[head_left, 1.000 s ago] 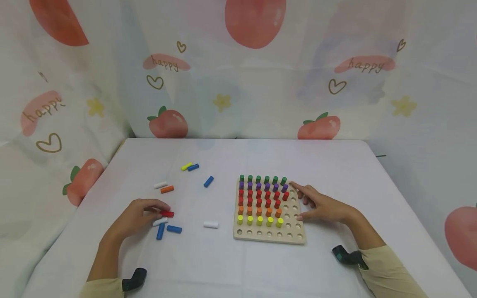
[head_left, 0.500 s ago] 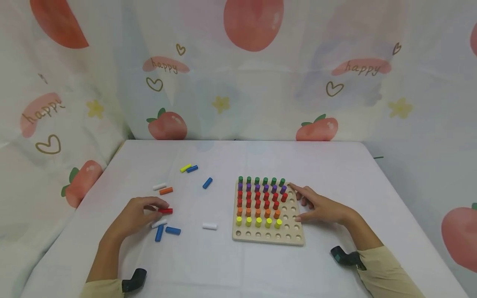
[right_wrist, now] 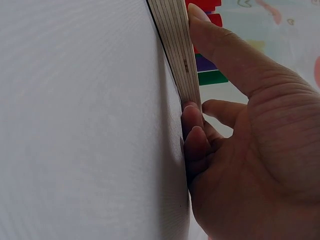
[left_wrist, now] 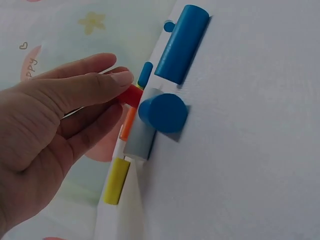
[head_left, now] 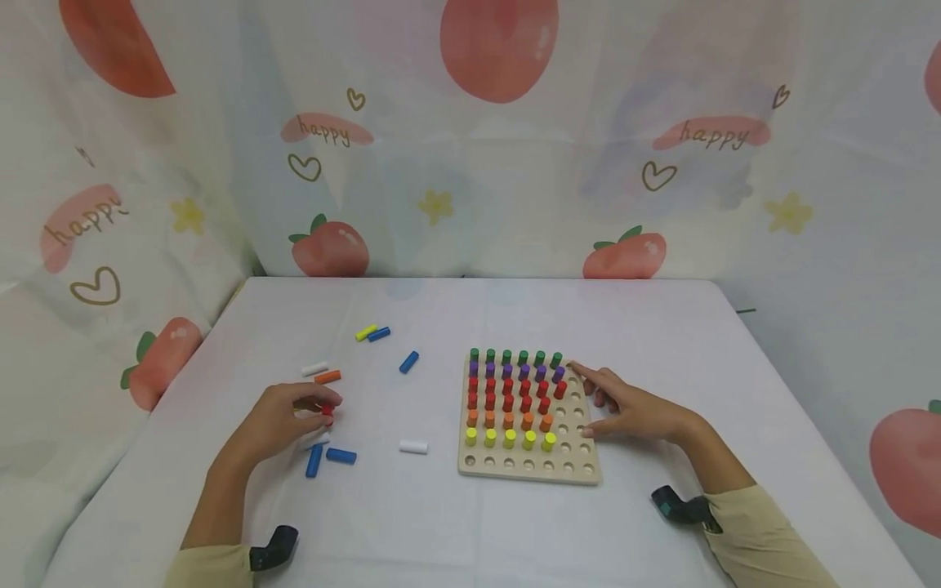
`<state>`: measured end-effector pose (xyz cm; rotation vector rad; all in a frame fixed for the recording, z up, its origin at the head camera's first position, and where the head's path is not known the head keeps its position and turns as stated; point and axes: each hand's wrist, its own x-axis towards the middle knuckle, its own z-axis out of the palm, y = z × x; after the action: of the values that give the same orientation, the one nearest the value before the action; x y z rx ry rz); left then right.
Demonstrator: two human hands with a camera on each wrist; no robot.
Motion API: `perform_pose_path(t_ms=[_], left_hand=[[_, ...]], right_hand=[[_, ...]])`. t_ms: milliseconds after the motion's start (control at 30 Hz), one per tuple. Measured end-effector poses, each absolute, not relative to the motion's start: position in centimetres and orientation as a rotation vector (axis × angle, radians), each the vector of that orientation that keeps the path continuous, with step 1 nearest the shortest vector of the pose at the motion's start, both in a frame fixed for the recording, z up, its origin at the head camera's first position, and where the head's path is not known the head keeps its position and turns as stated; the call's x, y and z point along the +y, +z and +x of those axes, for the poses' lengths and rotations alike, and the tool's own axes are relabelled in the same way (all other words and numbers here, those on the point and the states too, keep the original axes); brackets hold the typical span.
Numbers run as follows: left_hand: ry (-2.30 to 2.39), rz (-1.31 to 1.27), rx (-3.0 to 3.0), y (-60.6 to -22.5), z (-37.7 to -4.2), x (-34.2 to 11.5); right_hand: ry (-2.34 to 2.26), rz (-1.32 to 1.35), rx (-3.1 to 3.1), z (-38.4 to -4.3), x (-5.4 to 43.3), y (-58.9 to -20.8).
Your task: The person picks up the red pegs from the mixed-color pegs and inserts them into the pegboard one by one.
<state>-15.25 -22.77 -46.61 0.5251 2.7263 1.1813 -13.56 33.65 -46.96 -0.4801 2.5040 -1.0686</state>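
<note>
My left hand (head_left: 272,420) pinches a red peg (left_wrist: 131,95) between thumb and fingers, lifted a little above the tabletop. Below that hand lie a white peg (left_wrist: 140,137) and two blue pegs (head_left: 314,461). My right hand (head_left: 639,412) rests at the right side of a wooden pegboard (head_left: 529,474), index fingertip at the far corner and thumb on the edge. In the right wrist view its other fingers (right_wrist: 195,142) touch the board's side. Rows of green, purple, red, orange and yellow pegs (head_left: 510,438) stand in the board; its right-hand and front holes hold none.
On the white table (head_left: 470,531) lie more loose pegs: a white one (head_left: 413,447) left of the board, an orange one (head_left: 327,376) and a white one (head_left: 314,369) beyond my left hand. Farther back are a yellow (head_left: 366,332) and two blue pegs (head_left: 409,362).
My left hand has raised the red peg slightly off the table and tilted it from lying flat. The right hand and the pegboard hold their place.
</note>
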Motion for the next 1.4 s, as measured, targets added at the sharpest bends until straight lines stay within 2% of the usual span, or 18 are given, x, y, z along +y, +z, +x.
perform_pose_path(t_ms=[233,533,867,1400], left_hand=[[1.238,0.415,2.732,-47.4,-15.2,-23.5],[1.211,0.426,2.729,-47.5,-15.3,-23.3],[1.224,0.634,2.740,-46.0,-17.4,-18.9],[1.321,0.804,2.618,-44.0,-19.2,-10.7]], right_hand=[[-1.076,-0.482,2.505,-13.5,33.5,-46.8],[-1.071,-0.475,2.498,-13.5,33.5,-46.9],[-1.072,-0.474,2.489,-13.6,33.7,-46.7],[-1.071,-0.454,2.492,-13.5,33.7,-46.8]])
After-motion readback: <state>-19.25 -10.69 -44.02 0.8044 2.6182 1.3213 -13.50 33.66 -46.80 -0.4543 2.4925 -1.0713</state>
